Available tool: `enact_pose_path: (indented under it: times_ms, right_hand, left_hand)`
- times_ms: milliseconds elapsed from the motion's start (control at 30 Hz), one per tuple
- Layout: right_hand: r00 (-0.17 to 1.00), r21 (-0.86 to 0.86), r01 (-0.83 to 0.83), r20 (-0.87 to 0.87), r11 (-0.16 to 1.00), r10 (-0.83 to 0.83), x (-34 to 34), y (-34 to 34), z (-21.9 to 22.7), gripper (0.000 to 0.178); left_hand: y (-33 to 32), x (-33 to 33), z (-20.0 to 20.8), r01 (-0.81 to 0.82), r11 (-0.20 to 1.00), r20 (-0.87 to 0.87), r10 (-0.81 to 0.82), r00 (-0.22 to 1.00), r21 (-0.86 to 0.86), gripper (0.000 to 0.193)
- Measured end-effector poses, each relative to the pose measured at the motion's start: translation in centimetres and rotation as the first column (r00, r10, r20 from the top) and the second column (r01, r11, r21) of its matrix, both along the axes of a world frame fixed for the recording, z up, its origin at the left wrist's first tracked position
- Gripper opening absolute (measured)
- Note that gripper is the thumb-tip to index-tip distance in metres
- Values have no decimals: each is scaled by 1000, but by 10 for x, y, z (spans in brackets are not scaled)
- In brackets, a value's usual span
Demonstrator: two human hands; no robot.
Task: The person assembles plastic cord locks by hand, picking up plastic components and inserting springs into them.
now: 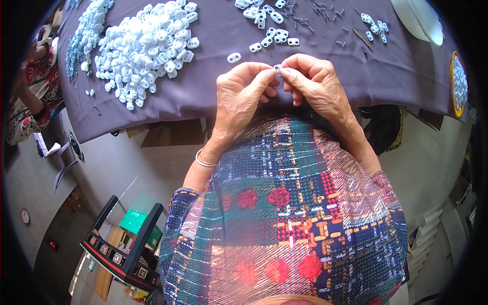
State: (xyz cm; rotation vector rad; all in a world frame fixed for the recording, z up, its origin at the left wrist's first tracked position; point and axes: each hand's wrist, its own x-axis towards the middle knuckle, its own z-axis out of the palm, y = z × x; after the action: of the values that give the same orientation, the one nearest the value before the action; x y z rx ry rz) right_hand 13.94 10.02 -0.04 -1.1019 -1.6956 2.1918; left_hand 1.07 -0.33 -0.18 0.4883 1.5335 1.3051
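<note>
A small white plastic piece, perhaps a two-hole cord lock (278,70), is pinched between the fingertips of both hands at the table's near edge. My left hand (244,91) grips it from the left with thumb and forefinger, while my right hand (316,84) closes on it from the right. Fingers cover most of the piece. Just beyond them lies a single white oval two-hole piece (234,58), and several similar pieces (275,36) sit in a loose cluster farther off. Small metal springs (301,21) are scattered to the right of that cluster.
A big heap of white pieces (150,46) covers the left of the dark tablecloth (213,101), beside a grey-blue pile (84,38). To the right are a thin pointed stick (362,39), a white bowl (414,20) and a yellow-rimmed tray (454,104). Another person (33,96) sits at far left.
</note>
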Motion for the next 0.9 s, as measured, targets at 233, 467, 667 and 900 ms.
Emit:
enact_pose_path:
  times_ms: [233,467,667,900]
  right_hand:
    - [1000,35,-12,13,999,11,-2,2,-1,14]
    - [999,10,-36,-12,999,36,-1,6,-1,15]
    - [999,-29,22,-42,999,-23,0,6,-6,14]
    - [994,-60,82,-65,995,-86,3,6,-6,14]
  left_hand:
    - [1,0,-2,-15,1000,-19,16,1000,9,17]
    - [2,0,-3,-5,1000,-14,5,1000,7,16]
    - [-11,-8,2,-248,963,-290,269,919,109,17]
    - [-21,-42,-16,-69,997,-918,67,391,43,18]
